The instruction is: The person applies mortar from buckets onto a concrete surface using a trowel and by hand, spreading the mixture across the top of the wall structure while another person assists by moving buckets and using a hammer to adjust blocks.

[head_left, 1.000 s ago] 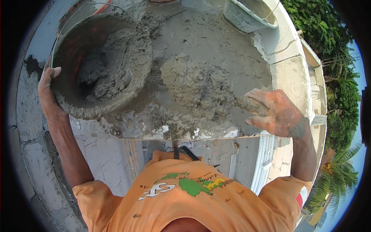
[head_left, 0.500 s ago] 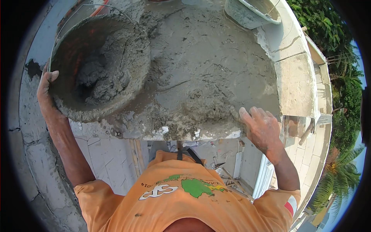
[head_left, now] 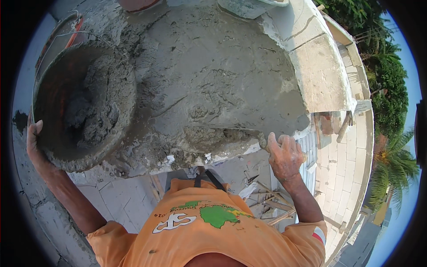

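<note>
My left hand [head_left: 34,141] grips the left rim of a mortar-caked bucket [head_left: 46,104], thumb over the edge and fingers hidden outside. The bucket tilts toward me, and thick grey mortar [head_left: 95,104] lies inside it. At the near right part of the slab, my right hand [head_left: 287,156] is closed around the handle of a trowel [head_left: 263,141]. A clump of mortar [head_left: 213,137] covers much of its blade, leaving a thin straight edge showing. Wet, spread mortar [head_left: 218,66] covers the slab beyond the blade.
A reddish container [head_left: 138,3] and a grey tub [head_left: 249,8] stand at the far side. Behind the bucket is an orange-edged bucket [head_left: 73,35]. A pale block ledge [head_left: 324,75] borders the right. Wooden pieces [head_left: 276,205] lie below the slab's near edge.
The view has shifted, so the bucket and slab appear farther left and lower. The trowel's blade edge now shows beside the mortar clump. My left hand keeps its hold on the bucket rim.
</note>
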A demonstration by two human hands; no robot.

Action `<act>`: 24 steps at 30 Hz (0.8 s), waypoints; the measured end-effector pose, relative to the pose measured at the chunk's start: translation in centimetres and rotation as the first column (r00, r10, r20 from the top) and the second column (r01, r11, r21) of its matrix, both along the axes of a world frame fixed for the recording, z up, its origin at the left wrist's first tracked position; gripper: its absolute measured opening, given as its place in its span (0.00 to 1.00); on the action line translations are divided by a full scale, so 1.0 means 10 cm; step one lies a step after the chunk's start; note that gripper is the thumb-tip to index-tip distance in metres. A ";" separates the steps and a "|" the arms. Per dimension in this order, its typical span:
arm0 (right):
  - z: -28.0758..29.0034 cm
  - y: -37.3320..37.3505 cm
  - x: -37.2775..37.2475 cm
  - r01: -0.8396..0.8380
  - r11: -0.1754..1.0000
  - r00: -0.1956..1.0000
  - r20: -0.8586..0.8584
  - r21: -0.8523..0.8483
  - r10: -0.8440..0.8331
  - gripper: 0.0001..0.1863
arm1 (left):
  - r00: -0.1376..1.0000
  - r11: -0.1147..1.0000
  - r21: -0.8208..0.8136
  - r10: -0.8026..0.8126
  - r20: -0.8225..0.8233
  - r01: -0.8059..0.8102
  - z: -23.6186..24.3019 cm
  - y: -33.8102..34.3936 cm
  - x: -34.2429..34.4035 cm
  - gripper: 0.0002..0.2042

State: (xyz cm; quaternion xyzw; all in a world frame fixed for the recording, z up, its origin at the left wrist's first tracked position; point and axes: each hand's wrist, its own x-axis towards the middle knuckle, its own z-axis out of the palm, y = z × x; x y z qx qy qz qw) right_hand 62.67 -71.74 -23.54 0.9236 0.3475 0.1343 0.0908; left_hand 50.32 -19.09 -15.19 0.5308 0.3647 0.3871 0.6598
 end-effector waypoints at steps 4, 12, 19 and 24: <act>0.15 -0.01 -0.03 0.092 0.995 0.996 -0.026 0.027 -0.091 0.22 | 1.000 1.000 0.014 -0.012 0.023 0.012 0.02 -0.01 -0.01 0.17; 0.37 -0.02 -0.25 0.477 0.860 0.821 -0.442 0.181 -0.362 0.36 | 0.995 0.996 -0.029 -0.077 0.070 0.079 0.06 -0.05 0.04 0.16; 0.81 0.35 -0.38 0.382 0.922 0.663 -0.714 0.065 -0.224 0.28 | 0.996 0.998 -0.026 -0.061 0.058 0.063 -0.03 0.14 -0.07 0.20; 0.62 0.37 -0.48 0.313 0.938 0.613 -0.722 -0.150 -0.320 0.31 | 0.999 0.998 -0.060 0.030 0.029 -0.028 -0.04 0.13 -0.07 0.23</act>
